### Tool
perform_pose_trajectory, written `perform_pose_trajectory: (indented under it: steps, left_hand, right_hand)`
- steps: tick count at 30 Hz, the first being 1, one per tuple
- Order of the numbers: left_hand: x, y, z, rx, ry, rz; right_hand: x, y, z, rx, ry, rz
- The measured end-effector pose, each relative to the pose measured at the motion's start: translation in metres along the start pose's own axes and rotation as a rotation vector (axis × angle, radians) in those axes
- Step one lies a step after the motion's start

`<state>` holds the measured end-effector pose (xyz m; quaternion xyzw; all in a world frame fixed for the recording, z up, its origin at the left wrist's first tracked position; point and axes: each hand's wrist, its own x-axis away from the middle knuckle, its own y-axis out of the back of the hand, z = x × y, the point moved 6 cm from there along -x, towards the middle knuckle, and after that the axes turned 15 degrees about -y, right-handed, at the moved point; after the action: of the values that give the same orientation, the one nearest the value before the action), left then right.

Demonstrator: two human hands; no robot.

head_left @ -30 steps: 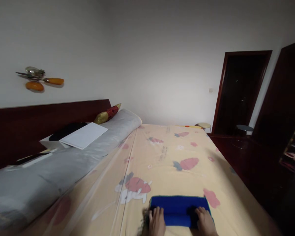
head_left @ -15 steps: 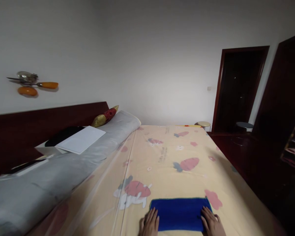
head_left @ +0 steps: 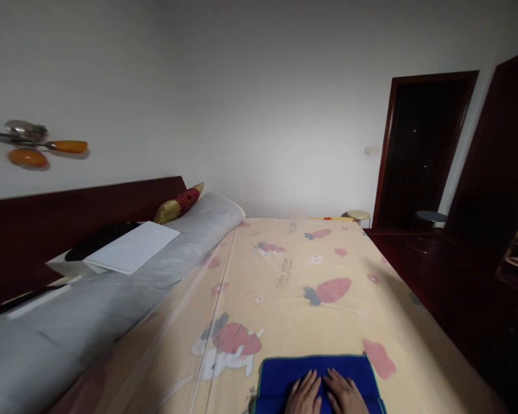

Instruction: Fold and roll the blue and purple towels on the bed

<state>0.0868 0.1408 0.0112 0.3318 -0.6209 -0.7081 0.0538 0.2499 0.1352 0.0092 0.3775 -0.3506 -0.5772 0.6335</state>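
A blue cloth (head_left: 280, 374) with a green edge lies spread on the bed at the bottom of the view, and a crease or fold line runs across its lower part. My left hand (head_left: 304, 394) rests flat on the middle of the cloth with its fingers stretched out. Close beside it, my right hand (head_left: 344, 393) also lies flat on the cloth, fingers extended and slightly apart. Neither hand grips anything. The near edge of the cloth is cut off by the bottom of the frame.
The bed sheet (head_left: 250, 276) is cream with carrot and rabbit prints. A grey bolster (head_left: 155, 287) runs along the left, bearing a white flat box (head_left: 133, 246). By the headboard (head_left: 90, 207) sits a red and gold cushion (head_left: 179, 205). Stools (head_left: 430, 217) stand beyond the bed.
Both hands have moved inward from the cloth's left and right edges to its middle. More of the cloth's width shows near the bottom, with a fold line across it. The view has shifted slightly.
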Motion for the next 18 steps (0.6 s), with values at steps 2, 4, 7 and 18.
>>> perform_pose_trajectory:
  steps: [2, 4, 7, 18]
  left_hand:
    - [-0.006, -0.012, -0.006, 0.05, 0.067, 0.048]
    - [-0.001, -0.011, 0.0, 0.106, 0.2, 0.137]
    - [0.022, 0.011, 0.027, 0.13, 0.459, 0.297]
    - [0.056, 0.06, 0.05, -0.124, 0.549, 0.032]
  right_hand:
    - [-0.001, -0.008, 0.007, 0.02, -0.01, 0.044]
    - [-0.002, -0.005, -0.005, 0.041, -0.074, 0.009]
    - [0.0, 0.01, -0.048, 0.078, -0.212, -0.083]
    - [0.014, 0.038, -0.061, 0.133, -0.107, -0.306]
